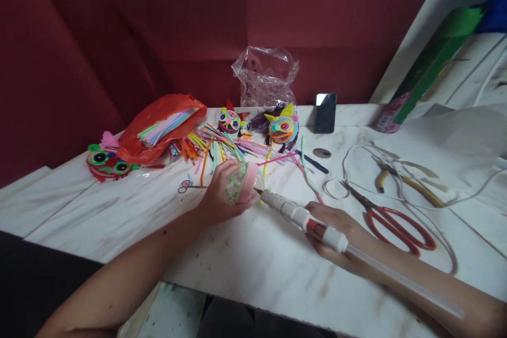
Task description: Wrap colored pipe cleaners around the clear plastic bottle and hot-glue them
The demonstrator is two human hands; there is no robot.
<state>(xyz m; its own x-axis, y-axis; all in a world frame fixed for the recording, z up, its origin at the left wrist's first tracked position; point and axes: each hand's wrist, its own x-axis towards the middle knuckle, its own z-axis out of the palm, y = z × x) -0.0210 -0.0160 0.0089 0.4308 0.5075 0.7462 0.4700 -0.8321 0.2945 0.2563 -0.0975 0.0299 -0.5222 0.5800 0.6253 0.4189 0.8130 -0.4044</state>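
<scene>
My left hand (222, 193) is closed around a small round craft piece (241, 184) wrapped partly in pink pipe cleaner, held just above the white table (257, 259). My right hand (336, 232) grips a white pen-shaped glue gun (295, 214) with a long clear glue stick (404, 282) out of its back. The glue gun's tip touches or nearly touches the craft piece's right side. Loose coloured pipe cleaners (222, 145) lie just behind my left hand.
Red-handled scissors (396, 222) and yellow-handled pliers (412, 185) lie at the right beside a white cable (467, 198). Finished owl-like figures (282, 129) (230, 121) (106, 161), a red bag (158, 127), a clear bag (265, 76) and a phone (325, 112) stand along the red wall.
</scene>
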